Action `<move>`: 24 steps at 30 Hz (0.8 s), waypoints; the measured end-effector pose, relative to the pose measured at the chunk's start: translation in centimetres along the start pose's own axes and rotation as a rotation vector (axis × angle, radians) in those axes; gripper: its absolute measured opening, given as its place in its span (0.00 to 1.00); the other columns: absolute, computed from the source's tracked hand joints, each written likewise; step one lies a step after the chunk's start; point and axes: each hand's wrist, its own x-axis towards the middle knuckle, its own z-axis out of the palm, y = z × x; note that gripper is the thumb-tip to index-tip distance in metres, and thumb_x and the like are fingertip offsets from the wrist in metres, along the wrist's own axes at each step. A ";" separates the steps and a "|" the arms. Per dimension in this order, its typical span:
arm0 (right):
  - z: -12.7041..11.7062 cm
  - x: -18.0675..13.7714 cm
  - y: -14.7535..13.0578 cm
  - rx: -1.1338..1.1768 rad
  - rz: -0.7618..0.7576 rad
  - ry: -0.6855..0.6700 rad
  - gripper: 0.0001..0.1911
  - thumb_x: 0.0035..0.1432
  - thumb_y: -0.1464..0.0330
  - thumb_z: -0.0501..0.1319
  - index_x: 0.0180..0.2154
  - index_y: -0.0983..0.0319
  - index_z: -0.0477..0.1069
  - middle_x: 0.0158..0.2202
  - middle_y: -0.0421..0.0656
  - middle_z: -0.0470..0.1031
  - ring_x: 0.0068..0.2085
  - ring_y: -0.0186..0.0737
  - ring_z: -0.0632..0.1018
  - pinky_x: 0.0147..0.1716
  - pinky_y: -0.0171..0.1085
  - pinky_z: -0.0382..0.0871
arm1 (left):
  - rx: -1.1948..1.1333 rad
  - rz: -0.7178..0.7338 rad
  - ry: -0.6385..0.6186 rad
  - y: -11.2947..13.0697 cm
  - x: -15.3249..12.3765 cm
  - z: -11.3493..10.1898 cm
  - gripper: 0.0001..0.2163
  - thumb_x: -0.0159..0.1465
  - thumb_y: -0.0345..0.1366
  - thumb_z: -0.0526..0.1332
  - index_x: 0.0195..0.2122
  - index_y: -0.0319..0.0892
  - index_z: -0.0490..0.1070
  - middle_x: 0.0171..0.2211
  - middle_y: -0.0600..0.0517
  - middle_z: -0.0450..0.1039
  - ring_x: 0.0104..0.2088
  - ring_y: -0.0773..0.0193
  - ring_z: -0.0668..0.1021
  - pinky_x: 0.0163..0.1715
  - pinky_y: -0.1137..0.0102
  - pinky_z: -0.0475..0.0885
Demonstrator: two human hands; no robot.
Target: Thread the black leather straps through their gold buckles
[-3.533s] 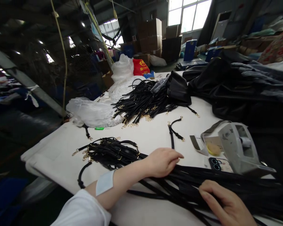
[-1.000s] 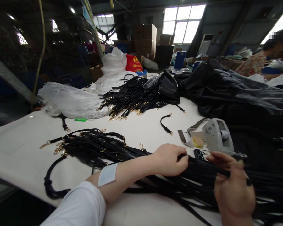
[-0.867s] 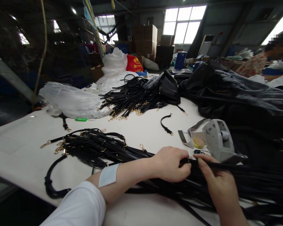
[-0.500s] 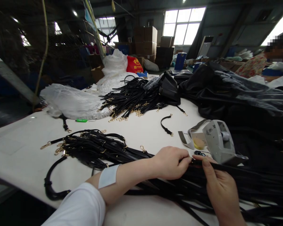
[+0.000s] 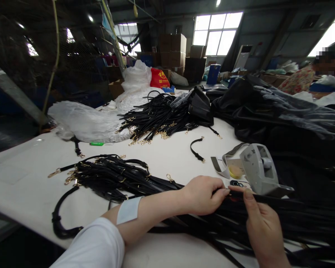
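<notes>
On the left of the white table (image 5: 173, 156) is a big crumply heap of clear plastic (image 5: 86, 121), with a little green thing (image 5: 96, 144) by its edge. In front of that lies a bunch of black straps (image 5: 106, 173) with gold clips, and it runs to the right under the person's left arm, which has a pale blue patch (image 5: 129, 210) on it. Farther back, near the middle, is another pile of straps (image 5: 159, 115). A short strap (image 5: 197, 150) lies curved by itself. The left hand (image 5: 203, 195) is curled up, with its thumb and finger pinched on the end of a black strap (image 5: 237, 194). That strap is over the bunch, between the two hands. Next come a phone (image 5: 236, 183) and a gray tape holder (image 5: 258, 167), just past the hands. The right hand (image 5: 265, 230) pinches the same strap, thumb on top, pointing finger stretched toward the left hand. Behind, on the right, is a big black heap (image 5: 245, 100), and another person's flowery sleeve (image 5: 298, 79) shows past it.
</notes>
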 end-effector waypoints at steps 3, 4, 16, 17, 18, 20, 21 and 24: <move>0.1 -0.1 0.0 0.009 0.007 0.020 0.28 0.61 0.45 0.59 0.43 0.60 0.83 0.44 0.47 0.85 0.52 0.51 0.81 0.42 0.34 0.77 | -0.020 -0.011 0.004 0.1 -0.1 0.0 0.13 0.69 0.41 0.55 0.29 0.42 0.65 0.26 0.54 0.70 0.27 0.66 0.70 0.28 0.73 0.61; 0.1 -0.2 0.0 0.009 0.003 0.020 0.28 0.61 0.45 0.59 0.43 0.60 0.83 0.44 0.46 0.84 0.53 0.50 0.80 0.42 0.33 0.77 | -0.031 -0.013 0.004 0.1 -0.1 0.0 0.12 0.69 0.42 0.55 0.29 0.42 0.66 0.26 0.53 0.70 0.28 0.66 0.70 0.28 0.73 0.62; -0.1 -0.3 0.0 0.047 -0.003 0.015 0.25 0.61 0.47 0.61 0.38 0.61 0.84 0.39 0.46 0.85 0.45 0.48 0.83 0.43 0.34 0.77 | -0.113 -0.036 0.012 0.2 -0.3 0.2 0.13 0.69 0.41 0.54 0.28 0.41 0.66 0.23 0.55 0.67 0.25 0.68 0.68 0.27 0.74 0.61; -0.1 -0.2 0.0 0.041 -0.006 0.012 0.26 0.61 0.47 0.61 0.38 0.61 0.84 0.39 0.46 0.85 0.45 0.48 0.83 0.44 0.34 0.77 | -0.111 -0.039 0.011 0.1 -0.3 0.3 0.13 0.69 0.41 0.55 0.28 0.41 0.67 0.23 0.54 0.67 0.26 0.68 0.68 0.27 0.74 0.61; -0.2 -0.2 0.0 0.031 -0.012 0.011 0.26 0.61 0.47 0.60 0.38 0.61 0.84 0.38 0.46 0.85 0.44 0.48 0.83 0.44 0.34 0.77 | -0.110 -0.040 0.013 0.1 -0.3 0.3 0.13 0.68 0.41 0.55 0.29 0.41 0.68 0.23 0.54 0.68 0.26 0.68 0.68 0.27 0.74 0.61; -0.2 -0.2 0.1 0.007 -0.017 0.019 0.27 0.60 0.46 0.60 0.36 0.62 0.84 0.36 0.47 0.85 0.43 0.48 0.83 0.44 0.35 0.77 | -0.120 -0.036 0.022 0.0 -0.3 0.5 0.13 0.68 0.42 0.56 0.30 0.41 0.69 0.24 0.54 0.69 0.26 0.67 0.68 0.27 0.74 0.61; -0.1 -0.3 0.2 -0.002 -0.010 0.037 0.27 0.60 0.45 0.61 0.34 0.62 0.84 0.35 0.48 0.85 0.42 0.49 0.83 0.43 0.36 0.77 | -0.131 -0.036 0.037 -0.1 -0.3 0.5 0.13 0.68 0.42 0.56 0.30 0.41 0.70 0.25 0.54 0.70 0.26 0.68 0.69 0.27 0.74 0.61; 0.2 -0.7 0.5 -0.009 0.018 0.076 0.29 0.58 0.44 0.61 0.27 0.63 0.82 0.32 0.50 0.84 0.38 0.49 0.84 0.37 0.36 0.78 | -0.152 -0.043 0.086 0.0 -0.2 0.4 0.13 0.68 0.42 0.56 0.30 0.41 0.70 0.26 0.53 0.72 0.27 0.68 0.69 0.28 0.74 0.62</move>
